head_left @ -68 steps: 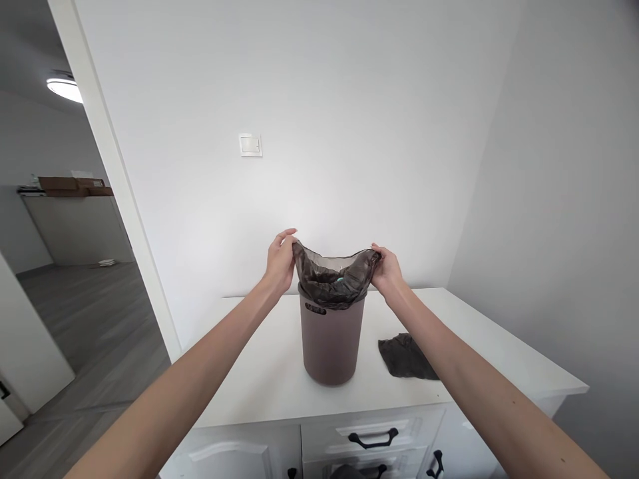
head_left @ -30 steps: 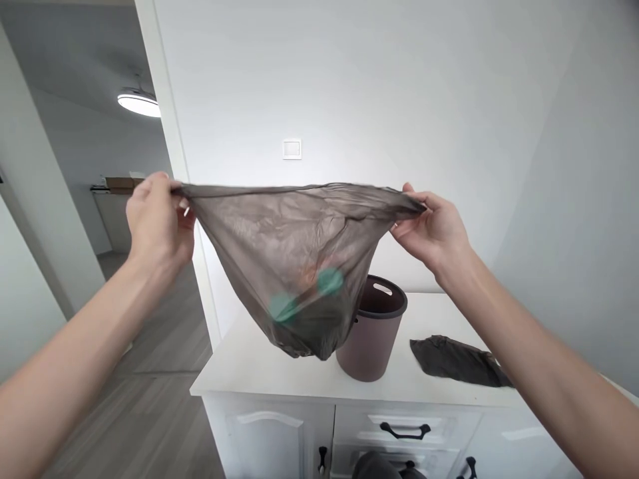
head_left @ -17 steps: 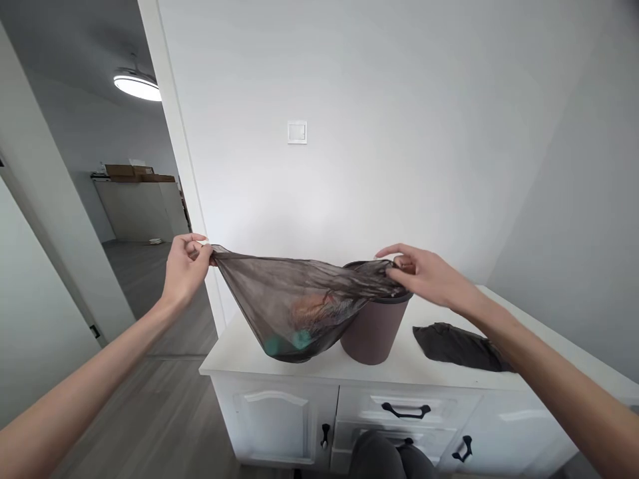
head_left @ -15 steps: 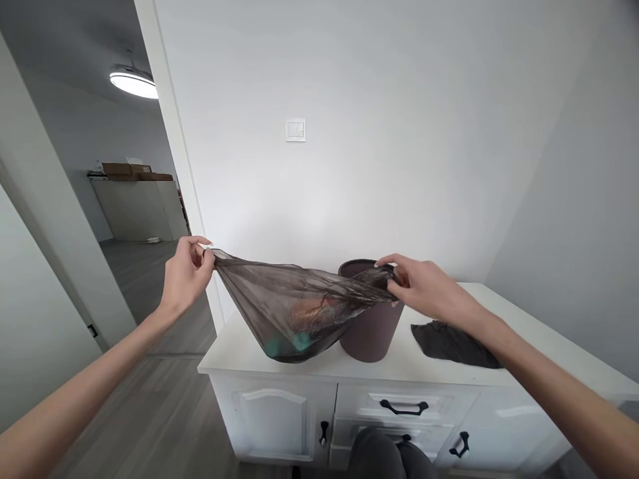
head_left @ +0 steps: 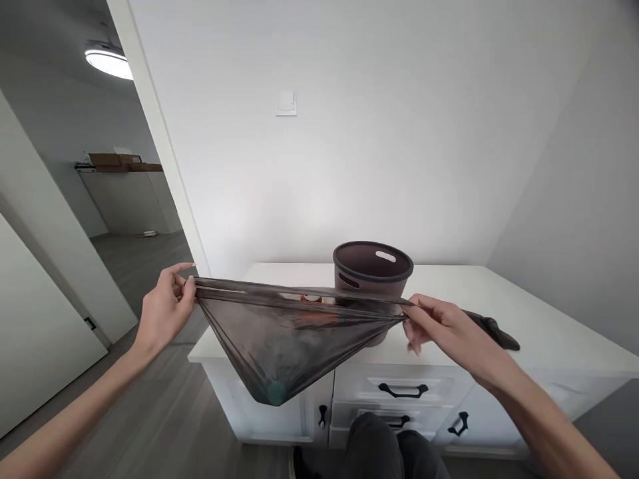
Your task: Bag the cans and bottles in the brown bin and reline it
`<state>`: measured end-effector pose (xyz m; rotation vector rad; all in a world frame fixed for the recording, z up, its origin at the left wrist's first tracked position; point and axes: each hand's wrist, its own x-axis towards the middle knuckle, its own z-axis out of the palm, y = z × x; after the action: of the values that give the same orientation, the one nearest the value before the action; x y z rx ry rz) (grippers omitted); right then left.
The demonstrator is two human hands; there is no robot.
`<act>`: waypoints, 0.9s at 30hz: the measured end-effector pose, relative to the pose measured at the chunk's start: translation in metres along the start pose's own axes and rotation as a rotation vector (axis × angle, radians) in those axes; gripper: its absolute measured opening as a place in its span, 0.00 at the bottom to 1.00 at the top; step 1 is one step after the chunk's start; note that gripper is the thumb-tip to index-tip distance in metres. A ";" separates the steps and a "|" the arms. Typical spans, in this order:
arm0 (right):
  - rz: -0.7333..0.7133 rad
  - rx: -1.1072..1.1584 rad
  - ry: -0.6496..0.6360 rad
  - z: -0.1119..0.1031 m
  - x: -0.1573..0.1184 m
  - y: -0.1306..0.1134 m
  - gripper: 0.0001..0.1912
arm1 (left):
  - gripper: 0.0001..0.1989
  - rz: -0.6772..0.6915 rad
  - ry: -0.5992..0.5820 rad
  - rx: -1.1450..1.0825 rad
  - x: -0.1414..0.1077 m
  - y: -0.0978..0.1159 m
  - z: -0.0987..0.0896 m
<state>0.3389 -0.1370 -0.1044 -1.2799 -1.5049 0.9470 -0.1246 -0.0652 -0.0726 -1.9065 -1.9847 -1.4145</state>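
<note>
A thin dark translucent bag [head_left: 299, 339] is stretched wide between my two hands, in front of the white cabinet. My left hand [head_left: 167, 306] pinches its left top corner, and my right hand [head_left: 439, 329] grips the right top corner. Something green shows through at the bag's bottom, and orange-red shapes show near its top edge; what they are is unclear. Behind the bag's right part a dark brown bin [head_left: 374, 266] with handle slots stands upright on the cabinet top. A dark crumpled piece [head_left: 492, 329] lies to the right, partly behind my right hand.
The white cabinet [head_left: 529, 319] has black handles and stands against the wall, which carries a switch [head_left: 286, 104]. An open doorway is at the left. My knees [head_left: 379, 449] are below, close to the drawers.
The bag is pulled wider and tauter, and hangs lower and nearer to me. Both hands have moved down and outward. More of the bin's rim shows.
</note>
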 end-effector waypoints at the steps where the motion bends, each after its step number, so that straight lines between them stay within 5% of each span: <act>1: -0.017 0.110 0.019 0.004 -0.001 0.004 0.19 | 0.19 -0.045 -0.002 -0.013 -0.001 -0.001 0.003; 5: -0.092 0.505 0.118 0.024 0.001 0.015 0.13 | 0.17 -0.090 -0.027 0.076 -0.004 -0.004 0.012; 9: -0.109 0.825 0.168 0.038 0.007 0.023 0.07 | 0.19 -0.132 -0.191 0.120 -0.008 -0.001 0.014; 17: -0.145 0.963 0.201 0.043 0.008 0.035 0.08 | 0.28 -0.258 -0.354 -0.211 -0.027 0.011 0.009; 23: -0.122 0.967 0.208 0.041 0.001 0.046 0.08 | 0.23 -0.480 -0.153 -0.542 -0.049 0.000 0.006; 27: -0.100 1.009 0.188 0.045 -0.004 0.044 0.09 | 0.34 -0.315 0.011 -0.543 -0.096 -0.014 0.030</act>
<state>0.3080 -0.1334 -0.1599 -0.5225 -0.7285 1.2381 -0.0970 -0.1179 -0.1542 -1.7862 -2.1254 -2.2331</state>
